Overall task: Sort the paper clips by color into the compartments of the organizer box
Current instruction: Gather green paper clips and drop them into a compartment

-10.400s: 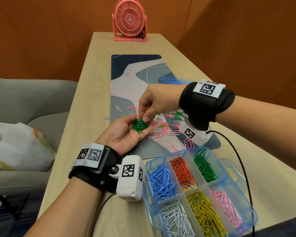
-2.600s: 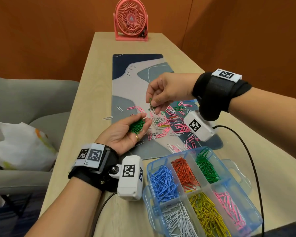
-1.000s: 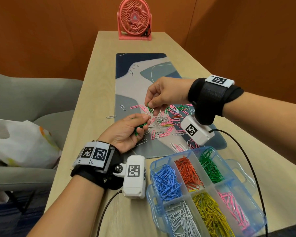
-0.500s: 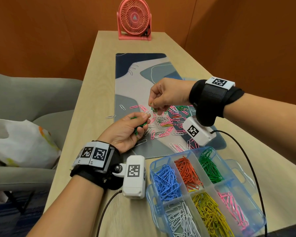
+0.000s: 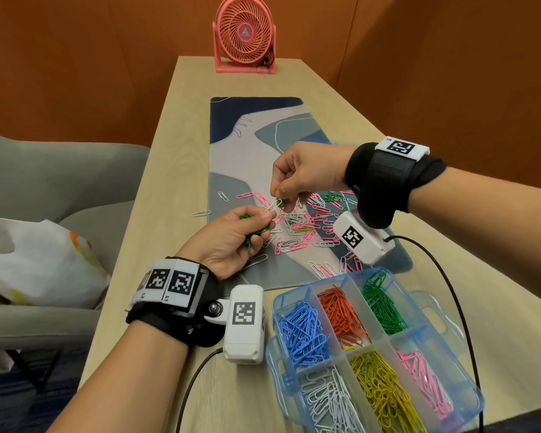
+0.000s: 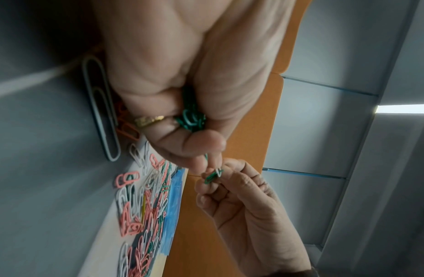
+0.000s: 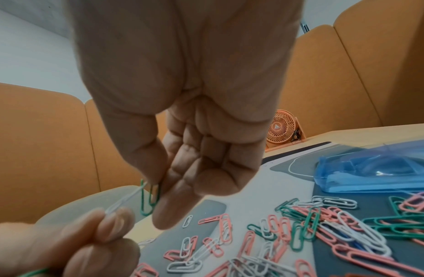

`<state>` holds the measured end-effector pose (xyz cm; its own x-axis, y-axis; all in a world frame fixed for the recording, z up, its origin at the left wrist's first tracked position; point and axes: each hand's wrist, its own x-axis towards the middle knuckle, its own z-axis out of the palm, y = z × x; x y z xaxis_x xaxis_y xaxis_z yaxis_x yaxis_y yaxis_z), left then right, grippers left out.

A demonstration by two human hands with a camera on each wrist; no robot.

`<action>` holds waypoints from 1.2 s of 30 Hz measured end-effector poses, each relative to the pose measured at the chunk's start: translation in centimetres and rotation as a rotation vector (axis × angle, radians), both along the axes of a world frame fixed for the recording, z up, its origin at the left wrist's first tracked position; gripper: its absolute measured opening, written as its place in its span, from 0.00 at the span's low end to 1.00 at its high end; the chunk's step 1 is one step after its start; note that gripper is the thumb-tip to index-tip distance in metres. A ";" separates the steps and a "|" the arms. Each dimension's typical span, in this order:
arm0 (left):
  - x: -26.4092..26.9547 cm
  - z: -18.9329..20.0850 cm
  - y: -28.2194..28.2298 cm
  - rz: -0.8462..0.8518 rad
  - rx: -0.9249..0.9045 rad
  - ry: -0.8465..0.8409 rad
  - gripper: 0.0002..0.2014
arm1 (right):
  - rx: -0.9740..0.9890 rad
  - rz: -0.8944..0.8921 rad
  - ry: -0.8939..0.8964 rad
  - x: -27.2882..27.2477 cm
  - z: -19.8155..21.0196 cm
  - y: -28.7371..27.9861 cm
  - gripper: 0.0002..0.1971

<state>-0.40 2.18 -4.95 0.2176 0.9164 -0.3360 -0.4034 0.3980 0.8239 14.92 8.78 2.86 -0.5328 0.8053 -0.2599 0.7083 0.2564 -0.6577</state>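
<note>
Orange padded walls close in a long pale wooden tabletop [image 5: 310,85], with a coral desk fan [image 5: 244,34] at its far end and a grey armchair [image 5: 60,182] carrying a white plastic bag [image 5: 35,260] on the left. Along the middle of the tabletop lies a blue-and-grey patterned mat [image 5: 256,132], and on its near half sits a loose heap of pink, white and green paper clips [image 5: 306,220], with a few strays just off the mat's left edge. Above that heap the two hands meet. The left hand [image 5: 231,242] is curled around a bundle of green clips [image 6: 191,120] held in the palm, while its thumb and forefinger pinch one end of a white clip [image 7: 125,199]. The right hand [image 5: 306,176] has its fingers curled, thumb and forefinger pinching a single green clip [image 7: 150,196] that is hooked through the white clip, so the two clips hang linked between the hands. Near the front edge, right of the left wrist, stands the clear blue organizer box [image 5: 278,307] with its lid off; blue, orange and green clips fill the far row of compartments, white, yellow and pink the near row. A blue translucent lid [image 7: 377,168] lies on the mat beyond the heap, behind the right hand.
</note>
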 end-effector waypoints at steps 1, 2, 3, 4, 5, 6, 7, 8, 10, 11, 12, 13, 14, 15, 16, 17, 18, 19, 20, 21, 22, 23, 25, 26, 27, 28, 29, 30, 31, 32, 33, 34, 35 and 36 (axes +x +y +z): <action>0.0 0.0 0.0 -0.004 0.001 0.004 0.07 | -0.001 0.001 -0.006 0.0 0.0 0.0 0.05; 0.0 0.0 0.0 -0.009 0.002 0.007 0.07 | -0.006 0.000 -0.007 0.1 0.1 0.0 0.05; 0.0 0.0 -0.1 -0.013 0.002 0.009 0.07 | -0.018 -0.001 -0.004 0.1 0.2 0.0 0.04; 0.1 0.0 -0.1 -0.019 0.001 0.012 0.06 | -0.038 -0.002 0.003 0.1 0.3 0.0 0.04; 0.1 0.0 -0.1 -0.024 0.002 0.017 0.06 | -0.063 -0.002 0.011 0.2 0.4 0.0 0.03; 0.1 0.0 -0.1 -0.030 0.003 0.024 0.06 | -0.088 -0.001 0.017 0.2 0.5 0.0 0.03; 0.2 0.0 -0.1 -0.035 0.005 0.030 0.06 | -0.105 0.001 0.018 0.2 0.5 0.0 0.03; 0.2 0.0 -0.1 -0.039 0.007 0.035 0.06 | -0.114 0.000 0.015 0.1 0.5 0.0 0.03; 0.2 0.0 -0.2 -0.046 0.010 0.040 0.06 | -0.120 -0.007 0.010 0.0 0.4 0.0 0.04; 0.1 0.0 -0.2 -0.049 0.011 0.042 0.06 | -0.120 -0.011 0.010 -0.1 0.3 0.0 0.05; 0.1 0.0 -0.2 -0.050 0.011 0.043 0.07 | -0.118 -0.013 0.006 -0.1 0.2 0.0 0.05; 0.1 0.0 -0.2 -0.052 0.011 0.044 0.07 | -0.114 -0.013 0.001 -0.2 0.1 0.0 0.05; 0.1 0.0 -0.2 -0.054 0.012 0.047 0.07 | -0.111 -0.014 -0.003 -0.3 0.0 0.0 0.05; 0.1 0.0 -0.2 -0.055 0.013 0.051 0.08 | -0.110 -0.014 -0.004 -0.3 0.0 0.0 0.04; 0.1 0.0 -0.3 -0.057 0.014 0.054 0.08 | -0.112 -0.014 -0.002 -0.3 -0.1 0.0 0.04; 0.1 0.0 -0.3 -0.057 0.013 0.055 0.08 | -0.113 -0.015 0.002 -0.4 -0.3 0.0 0.04; 0.1 0.0 -0.3 -0.057 0.011 0.055 0.07 | -0.114 -0.018 0.006 -0.4 -0.3 0.0 0.04; 0.1 0.0 -0.2 -0.056 0.008 0.055 0.07 | -0.115 -0.019 0.008 -0.4 -0.4 0.0 0.04; 0.1 0.0 -0.2 -0.056 0.005 0.054 0.07 | -0.118 -0.016 0.008 -0.3 -0.5 0.0 0.03; 0.1 -0.1 -0.2 -0.056 0.001 0.051 0.07 | -0.125 -0.006 0.009 -0.2 -0.5 0.1 0.04; 0.0 -0.1 -0.1 -0.054 -0.003 0.046 0.07 | -0.136 0.004 0.015 0.0 -0.4 0.1 0.04; 0.0 -0.1 -0.1 -0.052 -0.008 0.038 0.06 | -0.147 0.014 0.027 0.2 -0.3 0.1 0.04; 0.0 0.0 -0.1 -0.045 -0.016 0.021 0.07 | -0.159 0.028 0.051 0.4 -0.3 0.1 0.05; 0.0 0.0 -0.1 -0.040 -0.018 0.011 0.07 | -0.161 0.035 0.050 0.4 -0.4 0.1 0.05; -0.1 0.0 -0.2 -0.034 -0.019 0.001 0.07 | -0.161 0.044 0.037 0.4 -0.6 0.0 0.06; -0.1 0.1 -0.2 -0.029 -0.020 -0.008 0.08 | -0.158 0.054 0.013 0.3 -0.8 0.0 0.06; -0.1 0.2 -0.2 -0.025 -0.023 -0.011 0.07 | -0.151 0.060 -0.013 0.3 -1.1 -0.1 0.06; -0.1 0.2 -0.1 -0.022 -0.029 -0.008 0.07 | -0.140 0.061 -0.033 0.4 -1.2 -0.1 0.06; -0.1 0.2 -0.1 -0.022 -0.039 -0.001 0.07 | -0.125 0.054 -0.042 0.4 -1.2 -0.1 0.06; -0.1 0.1 -0.1 -0.022 -0.052 0.006 0.07 | -0.107 0.039 -0.042 0.5 -1.1 0.0 0.05; -0.1 0.0 0.0 -0.021 -0.065 0.009 0.07 | -0.086 0.021 -0.041 0.6 -0.9 0.1 0.05; -0.1 0.0 0.1 -0.020 -0.078 0.006 0.07 | -0.063 0.007 -0.043 0.7 -0.7 0.1 0.05; -0.1 -0.1 0.1 -0.017 -0.089 0.000 0.08 | -0.044 0.000 -0.050 0.8 -0.6 0.3 0.05; 0.0 -0.1 0.2 -0.014 -0.100 -0.008 0.08 | -0.035 -0.003 -0.060 1.0 -0.5 0.4 0.05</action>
<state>-0.44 2.34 -5.04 0.2327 0.8754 -0.4238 -0.4036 0.4834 0.7768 15.88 9.19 2.39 -0.5133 0.7966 -0.3194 0.7476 0.2322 -0.6223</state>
